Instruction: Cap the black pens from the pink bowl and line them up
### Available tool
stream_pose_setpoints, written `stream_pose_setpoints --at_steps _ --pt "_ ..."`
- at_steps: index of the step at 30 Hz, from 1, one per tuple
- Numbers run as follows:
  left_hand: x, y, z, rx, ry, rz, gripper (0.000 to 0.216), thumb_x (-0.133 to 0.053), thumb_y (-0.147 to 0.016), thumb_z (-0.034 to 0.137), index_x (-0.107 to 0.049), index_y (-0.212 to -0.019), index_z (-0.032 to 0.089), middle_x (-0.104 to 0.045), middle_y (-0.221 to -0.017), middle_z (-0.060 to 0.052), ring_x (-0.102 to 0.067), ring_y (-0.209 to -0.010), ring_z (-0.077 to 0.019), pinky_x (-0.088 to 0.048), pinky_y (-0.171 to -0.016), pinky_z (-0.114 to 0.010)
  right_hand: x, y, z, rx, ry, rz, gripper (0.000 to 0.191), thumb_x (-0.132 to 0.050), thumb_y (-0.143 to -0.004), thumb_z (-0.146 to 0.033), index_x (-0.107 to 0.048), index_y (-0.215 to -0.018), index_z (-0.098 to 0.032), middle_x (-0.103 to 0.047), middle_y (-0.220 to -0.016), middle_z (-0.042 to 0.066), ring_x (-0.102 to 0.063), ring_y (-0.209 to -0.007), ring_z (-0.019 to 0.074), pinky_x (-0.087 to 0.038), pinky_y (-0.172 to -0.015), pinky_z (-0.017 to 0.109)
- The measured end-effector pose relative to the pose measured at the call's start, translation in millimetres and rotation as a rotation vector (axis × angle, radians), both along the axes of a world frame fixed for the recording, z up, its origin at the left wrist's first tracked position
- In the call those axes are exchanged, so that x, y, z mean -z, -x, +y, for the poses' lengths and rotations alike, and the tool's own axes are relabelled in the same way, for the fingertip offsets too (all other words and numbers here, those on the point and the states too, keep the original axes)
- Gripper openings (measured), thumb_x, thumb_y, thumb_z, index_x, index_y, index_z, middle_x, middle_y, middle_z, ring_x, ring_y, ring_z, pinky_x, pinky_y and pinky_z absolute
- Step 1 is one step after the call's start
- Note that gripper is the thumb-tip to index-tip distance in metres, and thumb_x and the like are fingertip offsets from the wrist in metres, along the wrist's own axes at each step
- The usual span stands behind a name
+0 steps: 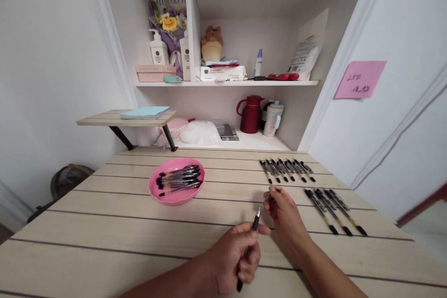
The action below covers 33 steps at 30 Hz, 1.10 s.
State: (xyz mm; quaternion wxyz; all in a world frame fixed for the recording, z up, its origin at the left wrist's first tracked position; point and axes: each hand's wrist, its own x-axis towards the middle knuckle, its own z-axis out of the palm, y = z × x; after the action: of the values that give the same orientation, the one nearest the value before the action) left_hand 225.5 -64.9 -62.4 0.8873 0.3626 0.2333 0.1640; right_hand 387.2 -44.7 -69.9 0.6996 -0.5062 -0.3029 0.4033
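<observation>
My left hand is closed around a black gel pen, its bare metal tip pointing up and away from me. Just right of that tip, my right hand pinches a small clear-and-black piece that looks like the pen cap, partly hidden by the fingers. The cap and the pen are apart. To the left, a pink scalloped bowl holds several pens. Beyond my right hand lies a row of pens. Nearer on the right is a second group of pens, laid side by side.
A small raised stand with blue paper sits at the table's back left. Behind the slatted table are a red thermos jug, a tumbler and a white plastic bag. A pink note hangs on the right wall.
</observation>
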Motion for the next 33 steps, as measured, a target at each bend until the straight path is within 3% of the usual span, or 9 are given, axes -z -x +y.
stream_pose_setpoints --at_steps 5,8,11,14,19,25,29,33 --pt "2.5 -1 4 -0.076 0.022 0.003 0.034 -0.043 -0.079 0.043 -0.049 -0.105 0.021 -0.037 -0.048 0.008 -0.02 -0.034 -0.0034 -0.007 -0.037 -0.019 -2.8 8 -4 -0.142 0.048 0.008 0.042 -0.059 -0.068 -0.041 -0.045 -0.104 -0.024 -0.052 -0.06 -0.006 -0.056 -0.056 0.0122 -0.046 -0.054 0.026" --pt "4.6 -1 8 -0.105 0.023 -0.003 0.035 -0.046 -0.078 0.043 -0.049 -0.104 0.02 -0.037 -0.048 0.008 -0.021 -0.033 -0.0029 -0.009 -0.037 -0.018 1.9 6 1 -0.152 0.037 -0.138 0.05 -0.059 -0.067 -0.041 -0.045 -0.112 -0.022 -0.05 -0.063 -0.006 -0.056 -0.056 0.0126 -0.046 -0.055 0.027" --pt "5.6 -1 10 -0.109 0.024 -0.02 0.036 -0.047 -0.077 0.043 -0.049 -0.105 0.02 -0.038 -0.048 0.008 -0.021 -0.033 -0.0029 -0.01 -0.037 -0.018 9.7 -9 19 -0.115 0.099 -0.42 0.053 -0.057 -0.067 -0.036 -0.044 -0.115 -0.019 -0.05 -0.063 -0.006 -0.053 -0.049 0.0112 -0.044 -0.05 0.026" --pt "6.2 -2 9 -0.123 0.014 -0.025 0.036 -0.048 -0.077 0.043 -0.051 -0.104 0.019 -0.039 -0.048 0.008 -0.022 -0.033 -0.0028 -0.01 -0.036 -0.019 8.0 -35 46 -0.014 0.287 -0.862 0.04 -0.051 -0.07 -0.033 -0.052 -0.105 -0.014 -0.056 -0.061 -0.002 -0.055 -0.051 0.0127 -0.041 -0.048 0.024" --pt "13.1 -4 11 -0.081 -0.005 -0.047 0.039 -0.048 -0.077 0.047 -0.051 -0.102 0.018 -0.039 -0.044 0.008 -0.022 -0.029 -0.0026 -0.011 -0.034 -0.019 -15.2 -74 98 0.071 0.423 -1.135 0.015 -0.056 -0.065 -0.027 -0.063 -0.073 -0.017 -0.065 -0.068 0.006 -0.058 -0.066 0.0176 -0.038 -0.056 0.025" --pt "22.0 -7 17 -0.082 -0.103 -0.097 0.044 -0.049 -0.074 0.05 -0.052 -0.099 0.014 -0.044 -0.042 0.007 -0.024 -0.027 -0.0029 -0.011 -0.032 -0.018 -18.2 -69 141 0.086 0.57 -1.327 0.018 -0.052 -0.066 -0.016 -0.065 -0.077 -0.012 -0.066 -0.086 0.017 -0.059 -0.086 0.0256 -0.039 -0.066 0.029" --pt "18.7 -7 19 -0.069 -0.176 -0.075 0.047 -0.049 -0.073 0.054 -0.054 -0.097 0.013 -0.042 -0.038 0.007 -0.022 -0.026 -0.0028 -0.011 -0.031 -0.018 -13.1 -56 150 0.09 0.623 -1.374 0.026 -0.049 -0.066 -0.01 -0.064 -0.088 -0.008 -0.064 -0.095 0.022 -0.059 -0.092 0.0285 -0.04 -0.071 0.034" --pt "17.1 -5 18 -0.075 -0.171 -0.063 0.048 -0.048 -0.073 0.054 -0.055 -0.097 0.013 -0.042 -0.038 0.007 -0.023 -0.026 -0.0028 -0.011 -0.032 -0.018 -21.2 -53 148 0.078 0.621 -1.351 0.026 -0.051 -0.066 -0.011 -0.063 -0.088 -0.008 -0.062 -0.096 0.024 -0.058 -0.094 0.0296 -0.04 -0.073 0.036"
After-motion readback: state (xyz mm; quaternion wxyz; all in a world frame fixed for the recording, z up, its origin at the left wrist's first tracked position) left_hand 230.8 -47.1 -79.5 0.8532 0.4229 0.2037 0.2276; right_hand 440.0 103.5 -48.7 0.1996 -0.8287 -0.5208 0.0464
